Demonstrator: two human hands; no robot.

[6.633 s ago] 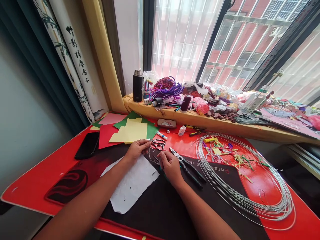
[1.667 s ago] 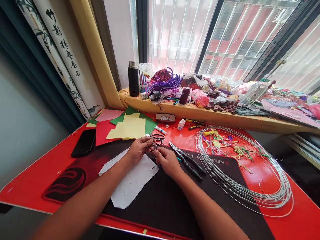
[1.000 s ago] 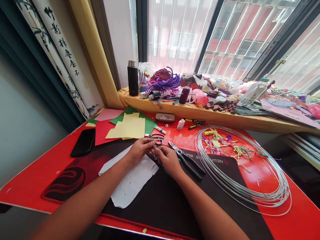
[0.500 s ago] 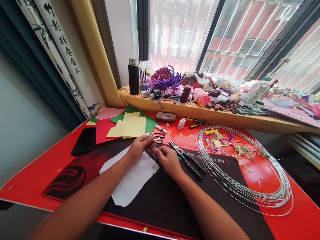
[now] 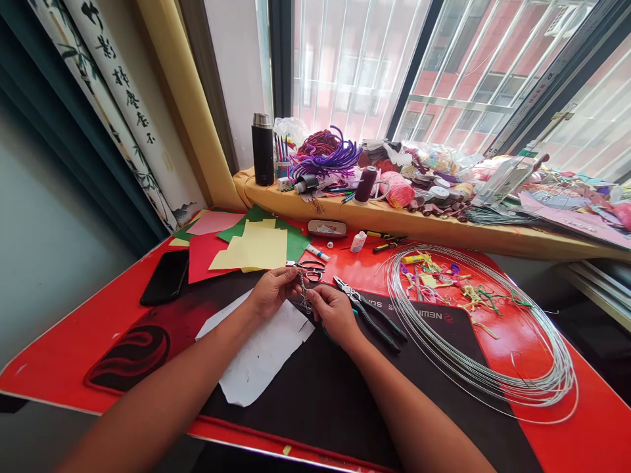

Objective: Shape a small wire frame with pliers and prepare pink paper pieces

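Observation:
Between my hands is a small piece of twisted silvery wire [image 5: 303, 292], upright above the top edge of a white paper sheet [image 5: 261, 355]. My left hand [image 5: 273, 289] pinches its upper end. The fingers of my right hand [image 5: 335, 312] are closed at its lower right side. Part of a teal-handled tool shows behind my right hand, mostly hidden. Just beyond the wire lie scissors [image 5: 311, 270]. Black-handled pliers [image 5: 369, 312] rest on the dark mat [image 5: 315, 407], right of my right hand.
A large wire coil [image 5: 557, 368] and coloured scraps [image 5: 473, 295] lie at the right. Coloured paper [image 5: 256, 249] and a black phone [image 5: 165, 277] are at the left. Behind, a glue bottle [image 5: 358, 242] stands before a crowded ledge [image 5: 276, 200] holding a black flask [image 5: 263, 151].
My right hand has shifted very slightly, and the wire piece has turned a little between my fingers. Both hands stay closed near the same spot.

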